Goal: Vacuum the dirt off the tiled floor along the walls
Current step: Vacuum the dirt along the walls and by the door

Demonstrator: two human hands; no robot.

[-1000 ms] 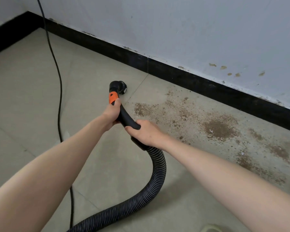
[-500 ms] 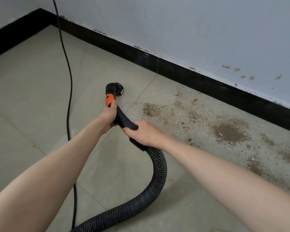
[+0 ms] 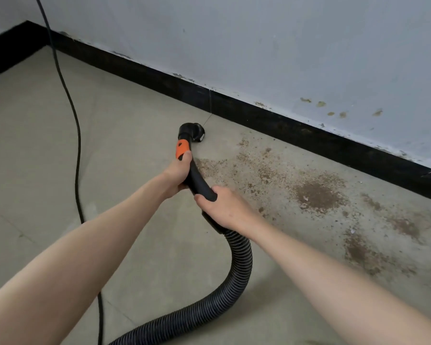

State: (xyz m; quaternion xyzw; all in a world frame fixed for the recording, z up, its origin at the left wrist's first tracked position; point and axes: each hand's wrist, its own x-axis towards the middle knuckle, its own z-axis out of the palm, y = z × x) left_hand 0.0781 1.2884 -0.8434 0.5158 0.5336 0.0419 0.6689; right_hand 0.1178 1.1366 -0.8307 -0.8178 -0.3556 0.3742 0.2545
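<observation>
A black vacuum handle [image 3: 200,186] with an orange switch [image 3: 181,149] ends in a small round nozzle [image 3: 194,132] resting on the beige tiled floor [image 3: 35,150], a short way from the black skirting board [image 3: 271,125]. My left hand [image 3: 177,173] grips the handle just below the orange part. My right hand [image 3: 225,209] grips it lower down, where the ribbed black hose [image 3: 239,267] begins. Brown dirt [image 3: 316,195] lies scattered over the tiles to the right of the nozzle, along the wall.
A thin black power cable [image 3: 79,150] hangs down the wall and runs across the floor on the left. The pale wall [image 3: 284,51] has brown specks and chipped paint above the skirting. The hose loops down to the bottom edge of view.
The nozzle has slid forward toward the skirting board and slightly right, near the tile joint. Both hands kept their grip. The view shifted, so the corner on the left shows more.
</observation>
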